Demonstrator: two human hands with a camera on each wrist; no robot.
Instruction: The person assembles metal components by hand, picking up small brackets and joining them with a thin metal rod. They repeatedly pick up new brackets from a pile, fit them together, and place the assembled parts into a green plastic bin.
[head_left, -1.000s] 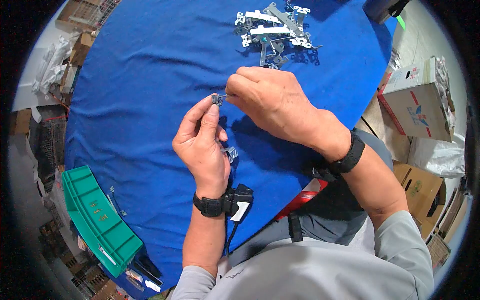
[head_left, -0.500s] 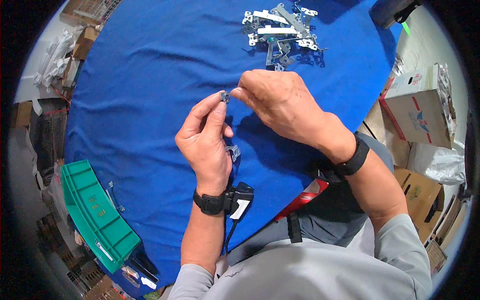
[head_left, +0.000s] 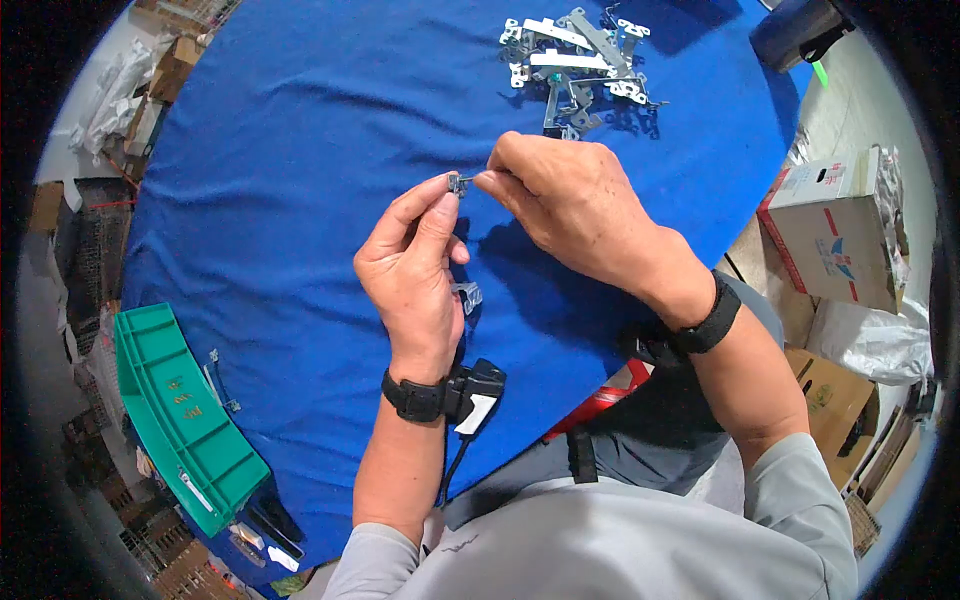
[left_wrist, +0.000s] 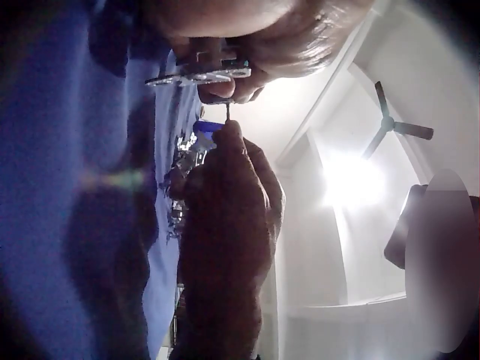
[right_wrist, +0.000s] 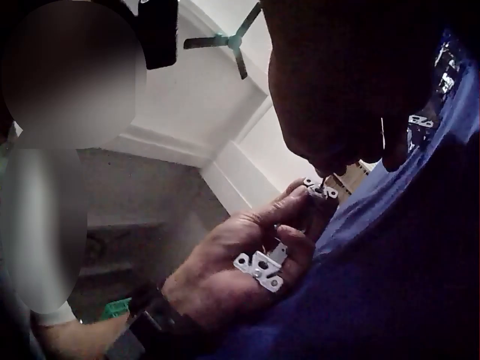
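Left hand [head_left: 410, 290] pinches clip [head_left: 458, 184] at thumb and forefinger tips, above middle of table [head_left: 300, 150]. Spare bracket [head_left: 467, 296] tucked under its lower fingers. Right hand [head_left: 570, 205] pinches pin [right_wrist: 322, 180]. Pin's long axis points left, tip touching clip. Pile of brackets [head_left: 580, 60] near far edge, closer to right hand.

Desk [head_left: 280, 180] is lying open left of the left grip [head_left: 410, 290]; bracket pile [head_left: 575, 60] is crowding beyond, green tray [head_left: 150, 400] near-left.

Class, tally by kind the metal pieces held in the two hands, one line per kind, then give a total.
Brackets in the left hand: 2
Thin pin in the right hand: 1
Total: 3
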